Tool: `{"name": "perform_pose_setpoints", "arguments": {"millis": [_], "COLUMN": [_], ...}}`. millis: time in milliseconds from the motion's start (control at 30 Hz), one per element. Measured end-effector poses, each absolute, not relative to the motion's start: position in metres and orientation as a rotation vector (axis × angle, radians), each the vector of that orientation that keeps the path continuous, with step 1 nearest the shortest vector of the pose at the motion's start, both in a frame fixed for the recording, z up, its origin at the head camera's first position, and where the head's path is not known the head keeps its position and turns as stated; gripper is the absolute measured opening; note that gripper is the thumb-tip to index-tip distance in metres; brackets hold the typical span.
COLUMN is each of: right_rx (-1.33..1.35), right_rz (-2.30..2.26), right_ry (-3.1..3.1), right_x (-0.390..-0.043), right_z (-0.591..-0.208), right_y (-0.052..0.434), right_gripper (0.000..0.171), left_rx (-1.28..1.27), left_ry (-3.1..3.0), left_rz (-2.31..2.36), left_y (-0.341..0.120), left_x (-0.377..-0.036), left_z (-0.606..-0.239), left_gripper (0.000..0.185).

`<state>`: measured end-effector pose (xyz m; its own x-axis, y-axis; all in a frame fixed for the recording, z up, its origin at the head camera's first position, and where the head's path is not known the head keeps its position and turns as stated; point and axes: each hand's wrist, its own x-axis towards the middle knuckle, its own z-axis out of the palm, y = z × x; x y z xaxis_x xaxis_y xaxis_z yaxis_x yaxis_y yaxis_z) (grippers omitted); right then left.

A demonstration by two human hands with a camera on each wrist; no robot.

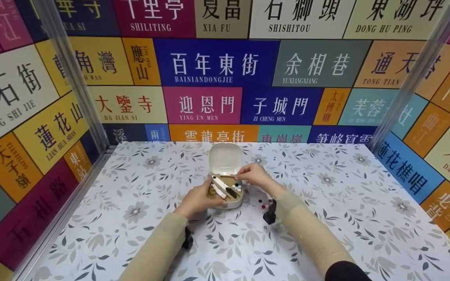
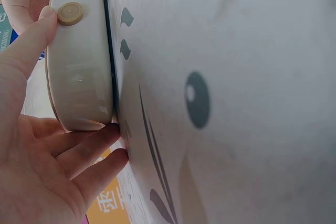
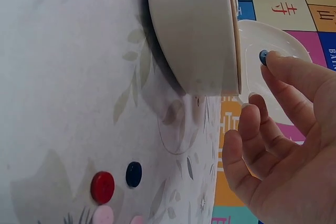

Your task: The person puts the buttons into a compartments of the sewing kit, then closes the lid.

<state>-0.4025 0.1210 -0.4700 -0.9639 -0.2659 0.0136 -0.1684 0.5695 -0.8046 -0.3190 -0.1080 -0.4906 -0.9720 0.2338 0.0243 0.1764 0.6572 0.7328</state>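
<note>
Left hand [image 1: 200, 200] is on the near-left side of the box [image 1: 231, 195], thumb up along its wall and fingers tucked at the base where it meets the tablecloth [image 1: 131, 218]. The left wrist view shows that grip clearly: thumb tip [image 2: 44, 17] pressed right beside a tan button [image 2: 70, 13] at the rim, lower fingers curled against the bottom edge.

The box sits mid-table, lid [image 1: 225, 158] swung up and back. Inside: a white tool [image 1: 222, 182], a dark stick [image 1: 231, 191], small pale bits at the right end, too small to tell apart.

Right hand [image 1: 253, 175] hovers over the box's right end, fingers bunched downward. The right wrist view has a small blue button [image 3: 263, 56] pinched at the fingertips [image 3: 278, 64], just past the rim, the other fingers loosely bent.

On the cloth just right of the box lie loose buttons: red [image 3: 102, 187], navy [image 3: 134, 174], pink [image 3: 103, 215].
</note>
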Motion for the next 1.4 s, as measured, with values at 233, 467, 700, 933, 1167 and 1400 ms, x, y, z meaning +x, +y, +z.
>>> {"name": "perform_pose_setpoints", "arguments": {"millis": [233, 467, 700, 933, 1167, 1400], "right_rx": [-0.376, -0.365, -0.364, -0.385, -0.394, -0.447], "right_rz": [-1.421, -1.456, -1.411, -1.307, -1.232, -1.238], "right_ry": [2.657, 2.620, 2.666, 2.735, 2.784, 2.797], "right_x": [-0.401, -0.401, -0.401, -0.401, -0.400, -0.401], "right_z": [-0.474, -0.480, -0.480, -0.479, -0.481, -0.483], "right_y": [0.116, 0.112, 0.109, 0.105, 0.104, 0.104], "right_gripper": [0.010, 0.009, 0.009, 0.007, 0.008, 0.008], "left_rx": [0.311, 0.367, 0.375, 0.353, 0.338, 0.329], "left_ry": [2.781, 2.807, 2.821, 2.819, 2.801, 2.798], "left_rz": [1.220, 1.218, 1.220, 1.212, 1.215, 1.211], "left_y": [-0.107, -0.107, -0.108, -0.109, -0.109, -0.109], "left_x": [-0.320, -0.321, -0.322, -0.321, -0.322, -0.320], "left_z": [-0.491, -0.494, -0.495, -0.494, -0.495, -0.494], "left_gripper": [0.117, 0.113, 0.111, 0.114, 0.114, 0.115]}}
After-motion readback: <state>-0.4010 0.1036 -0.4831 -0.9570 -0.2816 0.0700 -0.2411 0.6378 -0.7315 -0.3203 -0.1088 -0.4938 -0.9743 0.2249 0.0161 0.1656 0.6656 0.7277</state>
